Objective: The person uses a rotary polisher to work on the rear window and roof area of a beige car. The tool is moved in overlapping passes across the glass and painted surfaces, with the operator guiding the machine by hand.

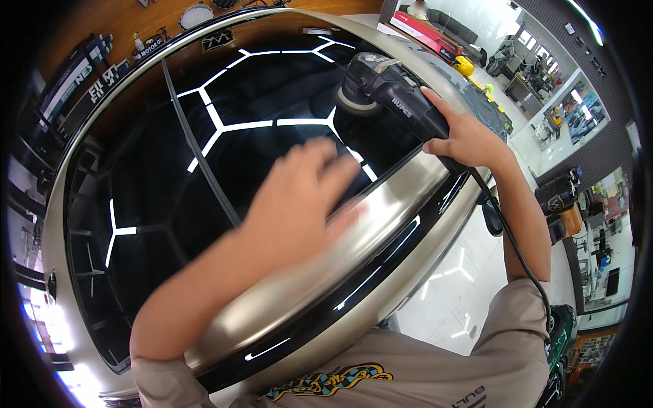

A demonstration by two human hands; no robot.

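The right hand (466, 139) grasps the polisher (389, 90) on the right of the roof (146, 163); the left hand (292, 204), blurred, seems released above it.

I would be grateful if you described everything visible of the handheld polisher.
The handheld polisher has a black, plastic-looking body: a bulky head, a long handle with pale lettering and a round pad with a pale lower edge. The right hand grips its handle. It slants over the car's glossy black roof panel, head toward the upper left; whether the pad touches is unclear. A black cord trails from the handle's end past the right forearm.
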